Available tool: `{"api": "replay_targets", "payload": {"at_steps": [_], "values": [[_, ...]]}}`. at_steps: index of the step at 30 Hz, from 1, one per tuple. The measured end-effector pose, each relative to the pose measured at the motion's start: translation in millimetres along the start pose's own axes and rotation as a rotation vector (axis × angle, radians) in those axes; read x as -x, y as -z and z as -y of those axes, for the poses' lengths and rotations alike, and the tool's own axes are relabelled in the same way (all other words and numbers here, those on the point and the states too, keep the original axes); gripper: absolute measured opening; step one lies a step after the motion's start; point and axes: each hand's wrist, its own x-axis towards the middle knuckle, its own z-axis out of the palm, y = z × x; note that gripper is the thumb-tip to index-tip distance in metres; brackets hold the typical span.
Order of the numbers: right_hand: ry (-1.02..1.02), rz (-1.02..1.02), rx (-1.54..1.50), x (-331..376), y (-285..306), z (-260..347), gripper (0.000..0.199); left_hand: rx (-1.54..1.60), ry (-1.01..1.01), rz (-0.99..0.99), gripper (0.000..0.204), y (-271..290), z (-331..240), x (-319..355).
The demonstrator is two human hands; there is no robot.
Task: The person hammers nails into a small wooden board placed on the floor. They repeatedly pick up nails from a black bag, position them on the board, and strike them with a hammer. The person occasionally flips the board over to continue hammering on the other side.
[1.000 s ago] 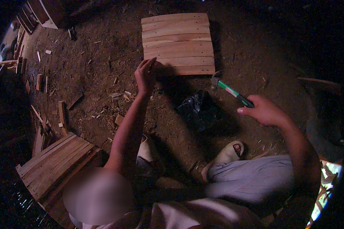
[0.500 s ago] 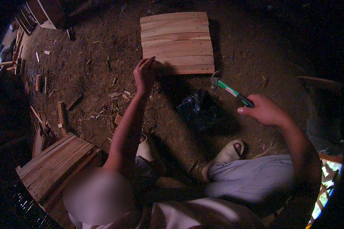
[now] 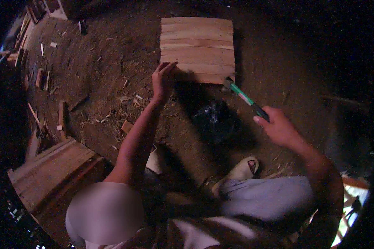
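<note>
A panel of pale wooden slats [image 3: 197, 50], with small dark nail marks along its sides, sits on the ground in front of me. My left hand [image 3: 163, 81] is at its near left corner, fingers bent over the edge; the thumb is hard to make out. In my right hand [image 3: 275, 124] is a claw hammer [image 3: 243, 95] with a green shaft and black grip. Its head, blurred, is at the panel's near right corner; whether it touches the wood I cannot tell.
Crumpled black plastic [image 3: 214, 118] lies on the dirt floor before my feet. At lower left stands a slatted wooden box [image 3: 50, 170]. Wood scraps [image 3: 126, 125] and offcuts litter the left side. More wooden pieces [image 3: 56, 10] stand at the far left.
The hammer head has moved up and left to the panel's near right corner, with my right hand following slightly. My left hand stays at the panel's corner. The whole view has shifted a little.
</note>
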Motion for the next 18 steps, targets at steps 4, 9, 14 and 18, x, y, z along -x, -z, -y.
{"api": "replay_targets", "payload": {"at_steps": [4, 9, 14, 18], "values": [[0.291, -0.245, -0.005, -36, -17, 33, 0.024, 0.036, 0.139, -0.018, 0.040, -11, -1, 1], [0.373, -0.408, -0.063, -81, -61, 77, 0.022, -0.008, 0.283, -0.044, 0.045, -12, -13, 2], [0.396, -0.354, -0.014, -84, -97, 61, 0.024, 0.081, 0.255, -0.059, 0.040, -11, -10, 8], [0.381, -0.398, 0.072, -78, -99, 57, 0.027, 0.092, 0.201, -0.059, 0.038, -7, -13, 5]]}}
